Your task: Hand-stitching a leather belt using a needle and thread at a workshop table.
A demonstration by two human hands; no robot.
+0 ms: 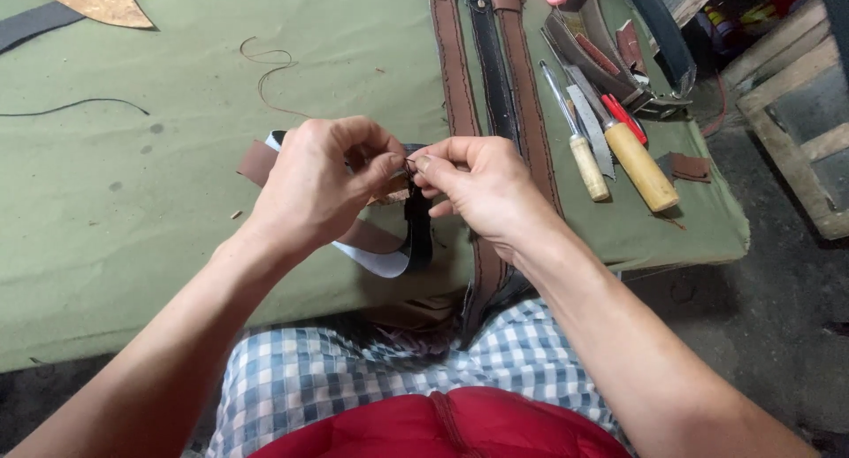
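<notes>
Two bare hands meet at the centre of the view, above a green cloth-covered tabletop (133,210). The left hand (314,188) is curled in a clenched grip, thumb and forefinger pinching a short dark leather strap piece (416,232) at its top end. The right hand (482,188) pinches the same spot from the 3 o'clock side, its fingertips (423,164) touching those of the left; whether it holds a needle or thread there is too small to tell. The strap hangs down from the pinch and curves toward 7 o'clock, showing a pale underside. A brown leather strip (258,162) pokes out from behind the left hand at 9 o'clock.

At 12 o'clock from the hands, three long leather belts (491,60), two brown and one black, lie side by side and run down under the right wrist. At 2 o'clock lie two wooden-handled tools (619,157), with a red-handled tool (623,118) touching them. A small brown leather scrap (688,167) sits just beside them at 3 o'clock. A loose curl of thread (270,69) lies at 11 o'clock. At 6 o'clock is the person's lap, in blue checked cloth (354,378) and red padded fabric (442,427).
</notes>
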